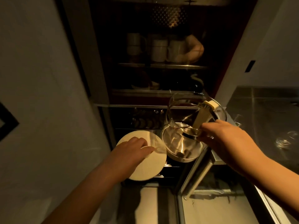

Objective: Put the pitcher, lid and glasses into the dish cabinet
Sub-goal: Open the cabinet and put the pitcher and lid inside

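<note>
From the head camera, looking down in dim warm light, the left hand (129,149) lies fingers-down on a round, flat, cream-coloured lid (142,165), which it grips together with what looks like a clear glass edge near its fingertips; whether that edge belongs to a separate glass cannot be told. The lid is held tilted, low at the front of an open dark dish cabinet (161,46), just left of the pitcher and nearly touching it

The right hand (226,138) is closed around the pale cream handle (202,117) of a clear glass pitcher (182,126), which is held in the air, tipped so that its round base faces the camera and its mouth points toward the cabinet. The pitcher hangs in front of the cabinet's lower rack, beside the corner of a steel bench (258,102) on the right

Inside the cabinet, an upper shelf carries a row of pale mugs (160,49) standing close together, with a rounded tan object (194,50) at their right. Above them hangs a perforated metal colander (168,15). The shelf below holds dark dishes too dim to make out. A lower rack shows a row of small dark upright plates (145,122)

On the steel bench at far right sits a clear drinking glass (286,139), well apart from both hands
</note>
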{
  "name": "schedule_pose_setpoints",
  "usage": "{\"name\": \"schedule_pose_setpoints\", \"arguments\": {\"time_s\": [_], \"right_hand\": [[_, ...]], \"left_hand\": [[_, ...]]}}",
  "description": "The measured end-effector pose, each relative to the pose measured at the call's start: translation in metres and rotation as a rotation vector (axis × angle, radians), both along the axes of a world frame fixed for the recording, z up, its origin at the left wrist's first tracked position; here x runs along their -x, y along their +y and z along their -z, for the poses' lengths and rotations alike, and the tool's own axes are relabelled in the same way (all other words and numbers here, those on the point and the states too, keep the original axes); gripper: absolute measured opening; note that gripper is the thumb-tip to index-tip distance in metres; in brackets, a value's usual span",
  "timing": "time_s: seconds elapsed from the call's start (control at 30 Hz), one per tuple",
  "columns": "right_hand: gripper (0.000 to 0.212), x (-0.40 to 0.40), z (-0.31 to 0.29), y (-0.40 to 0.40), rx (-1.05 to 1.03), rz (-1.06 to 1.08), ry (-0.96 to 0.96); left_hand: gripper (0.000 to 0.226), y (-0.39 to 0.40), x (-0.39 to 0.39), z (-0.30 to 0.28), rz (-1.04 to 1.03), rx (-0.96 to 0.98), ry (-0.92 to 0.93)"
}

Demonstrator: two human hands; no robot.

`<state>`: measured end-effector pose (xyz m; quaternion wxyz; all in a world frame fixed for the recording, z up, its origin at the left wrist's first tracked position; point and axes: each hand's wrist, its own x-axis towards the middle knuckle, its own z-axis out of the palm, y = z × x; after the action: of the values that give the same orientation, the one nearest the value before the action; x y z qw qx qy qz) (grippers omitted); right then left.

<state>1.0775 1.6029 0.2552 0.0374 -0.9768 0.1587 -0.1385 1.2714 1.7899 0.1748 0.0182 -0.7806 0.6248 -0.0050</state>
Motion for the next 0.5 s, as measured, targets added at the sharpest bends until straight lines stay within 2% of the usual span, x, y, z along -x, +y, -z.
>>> {"name": "schedule_pose_setpoints", "arguments": {"time_s": [0.17,0.3,0.5], "right_hand": [[0.025,-0.012,0.022,0.000,-0.074,0.023,0.075],[0.023,-0.021,0.038,0.000,-0.100,0.060,0.112],[0.024,-0.031,0.057,-0.002,-0.130,0.092,0.152]], "left_hand": [[0.072,-0.007,-0.016,0.012,-0.051,-0.099,0.019],[0.079,-0.015,-0.029,0.025,-0.075,-0.174,0.041],[0.068,-0.028,-0.053,0.049,-0.080,-0.156,0.067]]}}
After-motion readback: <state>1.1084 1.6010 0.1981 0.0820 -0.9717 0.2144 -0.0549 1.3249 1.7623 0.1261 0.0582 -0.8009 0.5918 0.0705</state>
